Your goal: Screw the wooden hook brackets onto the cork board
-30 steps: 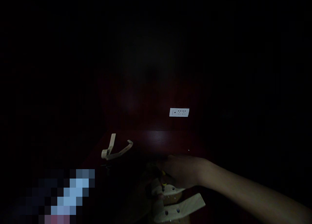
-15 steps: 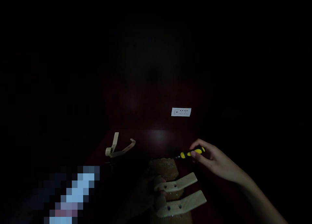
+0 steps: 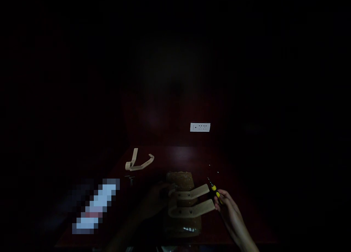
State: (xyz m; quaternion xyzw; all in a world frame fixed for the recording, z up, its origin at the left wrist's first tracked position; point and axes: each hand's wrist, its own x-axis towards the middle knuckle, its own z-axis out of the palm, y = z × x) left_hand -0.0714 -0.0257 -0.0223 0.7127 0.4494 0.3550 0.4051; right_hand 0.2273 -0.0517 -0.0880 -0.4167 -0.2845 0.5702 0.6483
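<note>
In dim light, my right hand (image 3: pixel 228 204) is closed around a yellow-and-black screwdriver (image 3: pixel 214 189), its tip pointing up and left. Just left of it lies a wooden bracket (image 3: pixel 202 207) with two angled arms, each with two dark holes or screw heads. The bracket rests across a brown block (image 3: pixel 182 179) with a shiny, plastic-like wrapping. Deep in shadow, my left hand (image 3: pixel 162 192) has its fingers closed at the bracket's left end; much of that hand is hidden by darkness.
Another angled wooden piece (image 3: pixel 141 167) lies at the back left, with several thin screws (image 3: pixel 131 179) in front of it. A pixelated bright rectangle (image 3: pixel 95 206) is at the left. The dark red table (image 3: pixel 178 155) meets a wall bearing a white socket plate (image 3: pixel 200 127).
My right hand has drawn nearer and lower, turning the screwdriver from pointing left to pointing up-left. The camera view has shifted, and the bracket and block appear smaller and darker.
</note>
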